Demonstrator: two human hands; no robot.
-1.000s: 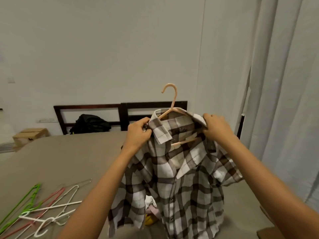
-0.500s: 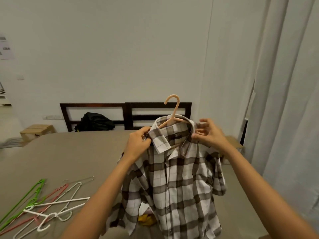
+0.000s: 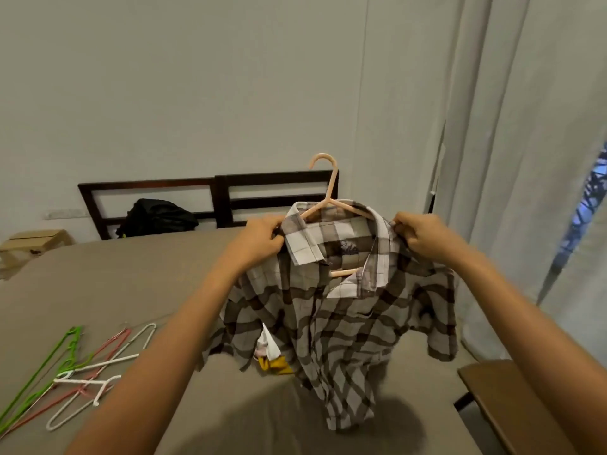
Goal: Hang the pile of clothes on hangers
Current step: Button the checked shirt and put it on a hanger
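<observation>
I see my left hand [image 3: 259, 239] pinching the plaid shirt [image 3: 345, 323] at the shoulder just beside the collar, and my right hand [image 3: 423, 236] curled round the fabric at the other shoulder. The shirt sits on a peach plastic hanger [image 3: 331, 192], held above the bed [image 3: 131, 274], hook upright. A yellow garment [image 3: 274, 364] peeks from behind its hem. Loose hangers [image 3: 82, 372] lie well apart at the left; a black bag [image 3: 157, 218] rests against the headboard [image 3: 262, 178]

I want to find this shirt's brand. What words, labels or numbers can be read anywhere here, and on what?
No text here can be read.
Neck label inside the collar of the plaid shirt: dark script, too blurred to read.
Cardboard box: no legible print.
</observation>
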